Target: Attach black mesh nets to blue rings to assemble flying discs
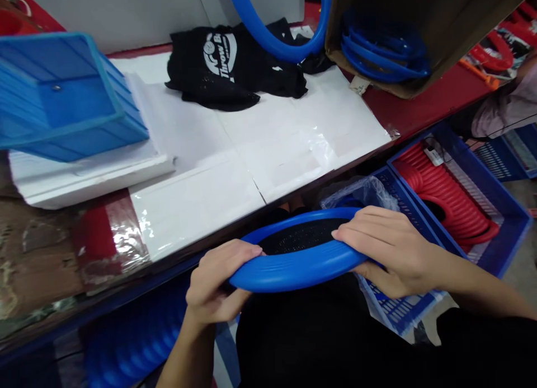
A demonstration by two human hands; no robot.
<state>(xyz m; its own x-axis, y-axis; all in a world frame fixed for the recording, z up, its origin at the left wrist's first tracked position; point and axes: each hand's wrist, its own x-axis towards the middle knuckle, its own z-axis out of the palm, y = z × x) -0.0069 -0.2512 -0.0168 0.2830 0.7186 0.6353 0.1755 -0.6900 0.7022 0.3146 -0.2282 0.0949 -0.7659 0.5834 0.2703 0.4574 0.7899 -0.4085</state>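
Observation:
A blue plastic ring (297, 269) with black fabric (297, 239) across its opening is tilted in front of my body, just off the table's near edge. My left hand (224, 279) grips its left side, with the fingers over the rim and the thumb underneath. On the right side, my right hand (386, 251) wraps the rim the same way. Farther back on the table lie black printed fabric pieces (239, 63) with white lettering. Another blue ring (289, 49) leans upright over them.
White sheets (201, 192) cover the table. A blue plastic basket (71, 97) rests on a white slab at left. A cardboard box (436, 52) at back right holds blue parts. Below right, a blue crate (509, 248) contains red rings (457, 197). Stacked blue rings (138, 332) sit below the table.

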